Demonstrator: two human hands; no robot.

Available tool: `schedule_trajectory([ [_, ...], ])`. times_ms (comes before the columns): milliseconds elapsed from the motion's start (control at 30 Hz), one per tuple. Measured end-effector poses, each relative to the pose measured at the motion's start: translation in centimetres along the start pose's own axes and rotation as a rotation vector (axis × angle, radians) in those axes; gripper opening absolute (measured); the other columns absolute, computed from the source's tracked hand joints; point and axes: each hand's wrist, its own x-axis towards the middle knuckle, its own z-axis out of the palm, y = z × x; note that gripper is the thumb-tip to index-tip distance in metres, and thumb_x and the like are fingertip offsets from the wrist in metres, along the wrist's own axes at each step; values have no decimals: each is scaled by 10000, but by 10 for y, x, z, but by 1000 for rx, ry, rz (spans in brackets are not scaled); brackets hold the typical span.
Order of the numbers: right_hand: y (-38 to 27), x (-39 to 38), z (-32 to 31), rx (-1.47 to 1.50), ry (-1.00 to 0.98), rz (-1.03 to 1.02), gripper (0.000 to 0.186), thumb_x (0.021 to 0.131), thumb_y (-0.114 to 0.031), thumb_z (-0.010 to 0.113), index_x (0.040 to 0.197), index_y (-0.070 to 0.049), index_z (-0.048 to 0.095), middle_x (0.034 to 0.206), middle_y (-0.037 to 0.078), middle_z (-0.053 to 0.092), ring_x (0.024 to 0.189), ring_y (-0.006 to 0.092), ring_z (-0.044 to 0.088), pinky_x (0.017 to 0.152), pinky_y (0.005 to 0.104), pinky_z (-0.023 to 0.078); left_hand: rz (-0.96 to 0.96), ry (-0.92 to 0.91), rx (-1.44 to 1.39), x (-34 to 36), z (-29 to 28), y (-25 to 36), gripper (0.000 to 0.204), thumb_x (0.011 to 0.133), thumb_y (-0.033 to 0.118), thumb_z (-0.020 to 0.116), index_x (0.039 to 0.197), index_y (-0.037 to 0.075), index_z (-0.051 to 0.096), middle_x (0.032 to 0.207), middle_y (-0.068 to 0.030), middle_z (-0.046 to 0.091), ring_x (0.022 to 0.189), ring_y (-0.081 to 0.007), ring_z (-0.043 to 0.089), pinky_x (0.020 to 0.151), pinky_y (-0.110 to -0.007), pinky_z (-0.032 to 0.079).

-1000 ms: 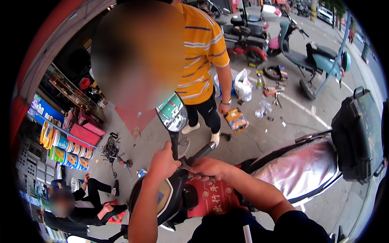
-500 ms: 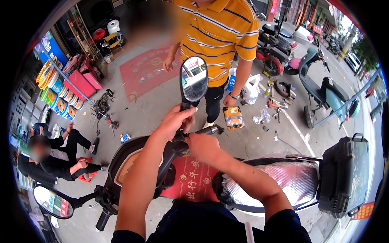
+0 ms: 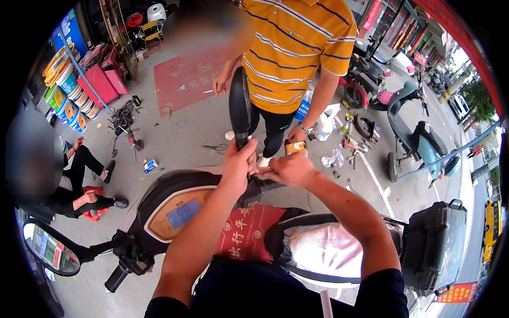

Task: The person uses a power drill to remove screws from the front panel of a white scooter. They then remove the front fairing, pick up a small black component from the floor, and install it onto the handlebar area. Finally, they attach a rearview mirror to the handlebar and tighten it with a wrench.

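Observation:
Beyond the scooter's handlebar, my left hand [image 3: 238,165] is closed around the stem of a black rear-view mirror [image 3: 240,103]. The mirror stands upright and shows its dark side rather than its glass. Close against it, my right hand [image 3: 292,168] has its fingers bent together at the stem's lower end; whatever is between them is hidden. Both hands are above the right end of the scooter's handlebar [image 3: 270,185]. On the scooter's left side, the other mirror [image 3: 52,248] is attached by its arm, with the left handgrip [image 3: 116,279] below it.
A person in a striped orange shirt [image 3: 302,58] stands just past the mirror. Someone sits on a red stool [image 3: 94,212] at the left. The silver-covered seat [image 3: 323,249] and a black box [image 3: 432,246] are at the right. Tools and parts [image 3: 352,151] lie on the ground.
The mirror has turned, from its glass facing me to edge-on. My right hand has moved slightly up and right. The view has shifted, and more of the scooter's display shows.

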Motion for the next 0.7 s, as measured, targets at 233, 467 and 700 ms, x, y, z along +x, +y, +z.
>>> schedule_trajectory([
  [233, 12, -115, 15, 245, 134, 715, 323, 892, -370, 623, 788, -70, 561, 620, 181, 609, 576, 399, 608, 522, 467, 481, 263, 50, -271, -38, -5, 20, 332, 790, -48, 554, 1115, 21, 549, 942, -92, 577, 902, -215, 548, 856, -361, 447],
  [467, -85, -206, 87, 539, 39, 1162, 297, 898, -297, 620, 840, -11, 559, 664, 237, 597, 676, 434, 623, 590, 465, 475, 670, -95, 1438, -85, 53, -6, 584, 836, 46, 590, 1380, -7, 387, 1407, -267, 389, 1315, -437, 372, 1080, -483, 319],
  [700, -154, -302, 99, 313, -289, 1388, 268, 947, -273, 475, 1045, -26, 514, 922, 258, 631, 833, 436, 637, 700, 542, 516, 591, 164, 1584, -152, -16, 18, 258, 821, 32, 632, 1079, 24, 616, 1083, -158, 625, 1023, -351, 584, 903, -451, 447],
])
